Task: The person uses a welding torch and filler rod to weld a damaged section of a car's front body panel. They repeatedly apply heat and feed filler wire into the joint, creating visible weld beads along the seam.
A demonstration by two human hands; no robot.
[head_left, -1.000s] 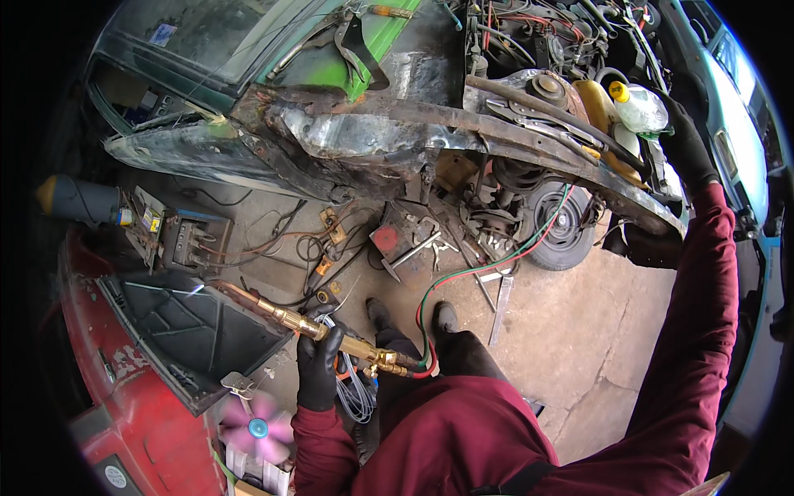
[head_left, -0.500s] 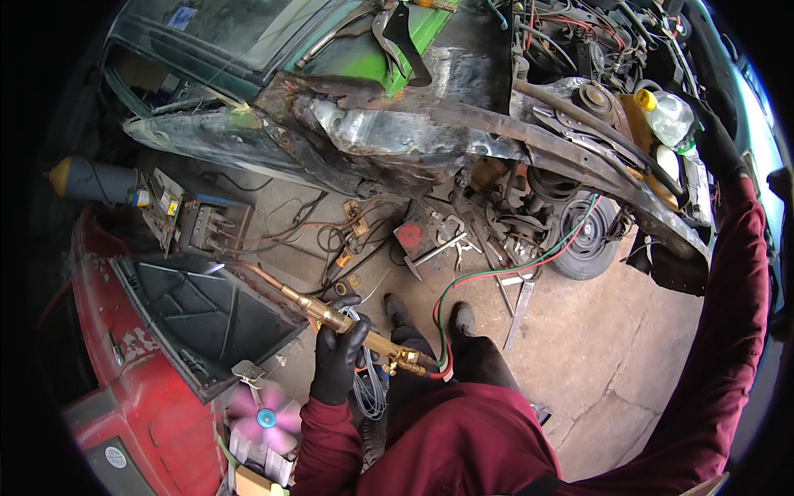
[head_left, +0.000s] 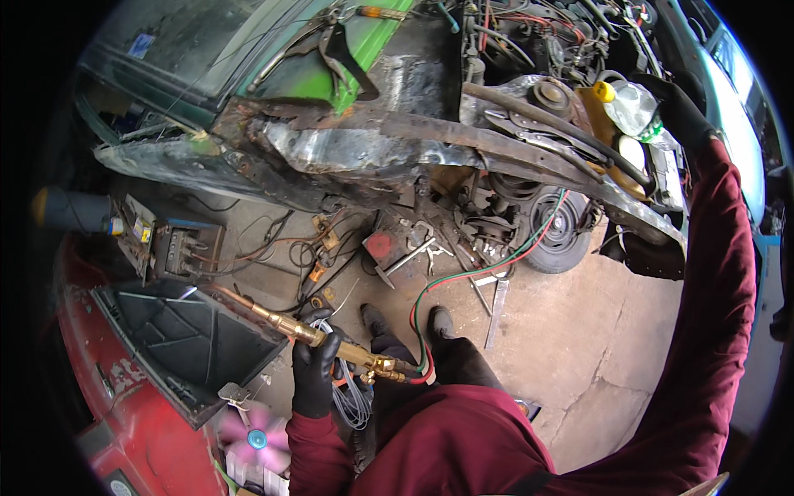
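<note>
My left hand point(head_left: 314, 364), in a black glove, is closed round a brass gas torch point(head_left: 351, 354). Its copper tip points left, and a small pale flame point(head_left: 188, 292) burns at the end. Red and green hoses point(head_left: 463, 275) run from the torch's rear toward the car. At the far right my right hand point(head_left: 682, 107), also gloved, reaches over the engine bay. It grips a clear plastic bottle point(head_left: 633, 109) with a yellow cap, lying tilted there; part of its grip is hidden.
A stripped car fender point(head_left: 356, 145) crosses the far side, with clamping pliers point(head_left: 331, 54) on its green panel. Left are a red car body point(head_left: 157, 430), a black panel point(head_left: 190, 331) and a spinning pink fan point(head_left: 257, 439). Cables, tools and a wheel point(head_left: 558, 231) occupy the floor.
The whole view has shifted, so the scene sits farther left. My left hand still holds the lit torch, and my right hand stays at the bottle.
</note>
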